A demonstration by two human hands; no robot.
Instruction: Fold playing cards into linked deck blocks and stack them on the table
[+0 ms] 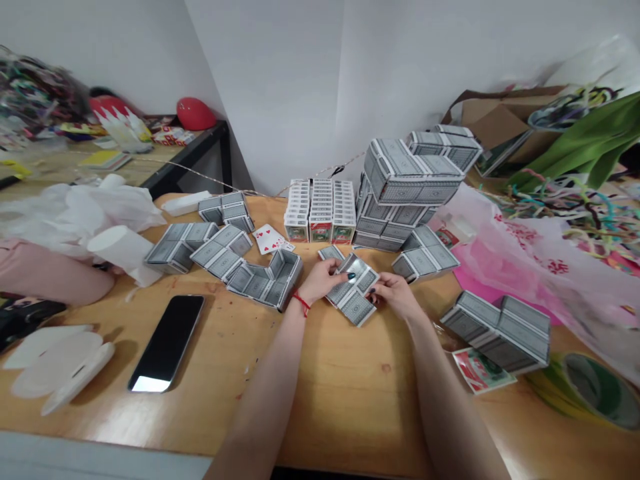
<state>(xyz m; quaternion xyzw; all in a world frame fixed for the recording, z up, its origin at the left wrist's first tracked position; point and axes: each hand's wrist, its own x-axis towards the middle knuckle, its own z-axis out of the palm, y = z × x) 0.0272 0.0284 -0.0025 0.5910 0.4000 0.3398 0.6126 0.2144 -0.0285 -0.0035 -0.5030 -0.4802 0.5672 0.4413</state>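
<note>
Both hands hold a folded piece made of grey-backed playing cards (356,288) over the middle of the table. My left hand (320,281) grips its left side, with the thumb, dark nail polish showing, lying on top. On the right edge, my right hand (395,295) pinches the piece between thumb and fingers. A joined, open-sided card structure (265,280) stands just left of my left hand. Beyond my right hand sits another block of folded cards (425,253). Several stacked card boxes (320,210) stand behind the hands, beside a tall stack of card blocks (410,180).
A black phone (167,343) lies at left, near a pink cylindrical case (55,270) and white round pieces (60,367). Loose playing cards (270,238) lie behind the left structure. At right are a card block (500,327), a card pack (483,371), tape (590,387) and pink wrapping (530,247).
</note>
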